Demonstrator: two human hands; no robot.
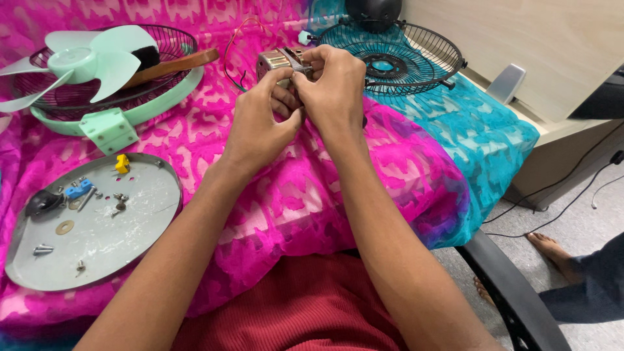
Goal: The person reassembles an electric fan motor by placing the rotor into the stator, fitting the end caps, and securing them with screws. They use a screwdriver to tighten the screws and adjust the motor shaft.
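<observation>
1. Surface (403,162) under a pink and teal cloth; green fan guard (162,97) with blade far left, dark guard (416,58) just behind the hands.
2. Grey round plate (140,224) with screws, lower left.
3. Small metal motor (276,63) held mid-air at centre, long axis roughly left-right, wires trailing left.
4. Left hand (260,123) pinches it from below; right hand (331,84) wraps over the top, nearer. Both grips closed on it.

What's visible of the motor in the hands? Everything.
The motor is a small boxy metal block, silver-grey and shiny, mostly hidden by fingers. Both hands grip it above the pink cloth: the left hand from below and the side, the right hand from above. Thin red and dark wires loop out of its left side onto the cloth. It sits tilted, in front of the dark grille. Finer detail cannot be made out.
</observation>
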